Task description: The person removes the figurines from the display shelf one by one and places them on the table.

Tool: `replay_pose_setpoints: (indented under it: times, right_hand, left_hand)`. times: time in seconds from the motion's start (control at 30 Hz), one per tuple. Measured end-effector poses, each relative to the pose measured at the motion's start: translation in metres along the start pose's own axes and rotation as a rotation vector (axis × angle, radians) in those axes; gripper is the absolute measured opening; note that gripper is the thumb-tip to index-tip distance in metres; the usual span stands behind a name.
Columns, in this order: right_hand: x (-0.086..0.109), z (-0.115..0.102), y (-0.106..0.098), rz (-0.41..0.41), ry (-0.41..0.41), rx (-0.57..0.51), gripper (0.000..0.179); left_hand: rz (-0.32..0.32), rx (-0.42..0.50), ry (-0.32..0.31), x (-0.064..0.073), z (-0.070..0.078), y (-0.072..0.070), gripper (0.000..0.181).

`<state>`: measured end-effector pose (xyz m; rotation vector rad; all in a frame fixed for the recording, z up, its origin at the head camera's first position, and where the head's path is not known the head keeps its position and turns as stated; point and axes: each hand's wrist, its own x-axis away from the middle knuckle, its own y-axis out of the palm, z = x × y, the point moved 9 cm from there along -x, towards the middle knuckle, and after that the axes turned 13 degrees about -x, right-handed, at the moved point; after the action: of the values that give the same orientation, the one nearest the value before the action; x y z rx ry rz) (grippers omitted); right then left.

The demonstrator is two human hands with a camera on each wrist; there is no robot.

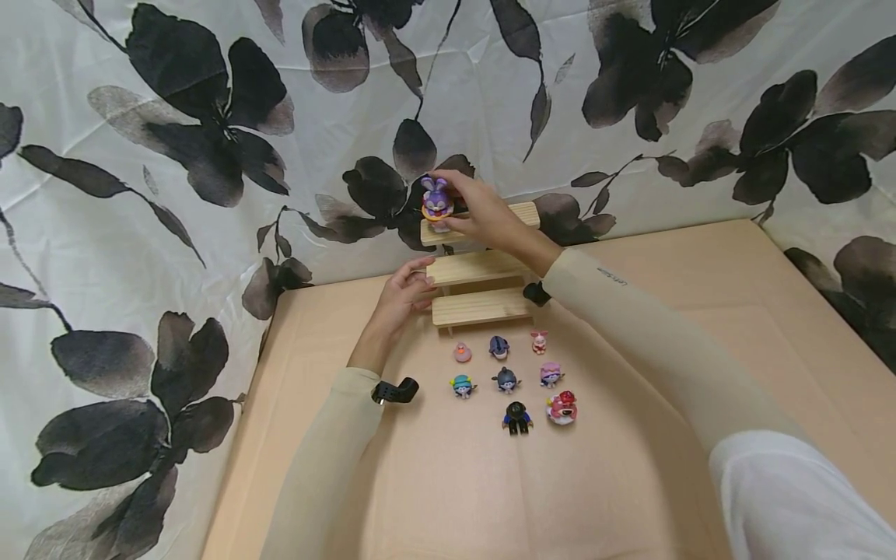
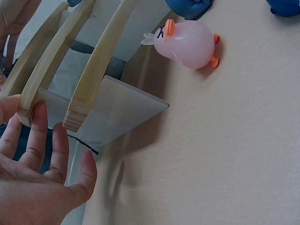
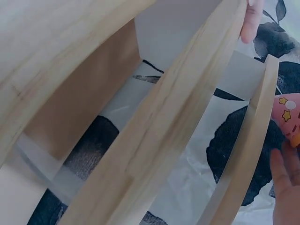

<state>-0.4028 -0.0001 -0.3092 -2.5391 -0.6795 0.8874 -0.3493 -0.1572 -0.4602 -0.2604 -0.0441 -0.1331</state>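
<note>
My right hand (image 1: 483, 210) holds a purple rabbit figurine (image 1: 435, 198) at the left end of the top step of a three-step wooden display stand (image 1: 476, 268). In the right wrist view, a pink, star-marked part (image 3: 288, 112) shows by the fingertips, beside the top step. The fingers of my left hand (image 1: 402, 294) grip the left end of the middle step. The left wrist view has thumb and fingers around that end, the other fingers spread below. Pale translucent side panels (image 2: 126, 110) carry the steps.
Several small figurines stand in rows before the stand: a pink duck (image 1: 463, 352), blue figures (image 1: 499, 348), a small pink-and-white one (image 1: 538, 342), a black-headed one (image 1: 516, 418) and a red-and-pink one (image 1: 562, 408). A floral cloth (image 1: 490, 93) hangs close behind the stand.
</note>
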Motion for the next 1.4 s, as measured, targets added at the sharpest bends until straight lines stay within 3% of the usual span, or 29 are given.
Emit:
replay_pose_setpoints:
  times: [0.23,0.43,0.83,1.17,1.4]
  right_hand:
    - [-0.005,0.012,0.004,-0.024,0.066,-0.057,0.076]
    - [-0.008,0.018,0.003,-0.038,0.116,-0.029,0.065]
    - [-0.001,0.015,-0.005,-0.058,0.111,-0.051,0.056]
    - [0.013,-0.005,-0.011,-0.079,0.080,-0.167,0.054]
    - [0.028,-0.026,-0.011,-0.118,0.055,-0.187,0.056]
  left_hand:
    - [0.006,0.005,0.001,-0.002,0.000,0.000,0.042]
    - [0.018,-0.005,-0.007,-0.003,0.000,0.001,0.041]
    - [0.017,-0.006,-0.010,-0.004,0.000,0.001,0.041]
    - [0.013,0.004,-0.007,-0.005,0.000,0.001,0.042]
    - [0.014,-0.003,-0.013,-0.005,0.000,0.001,0.042]
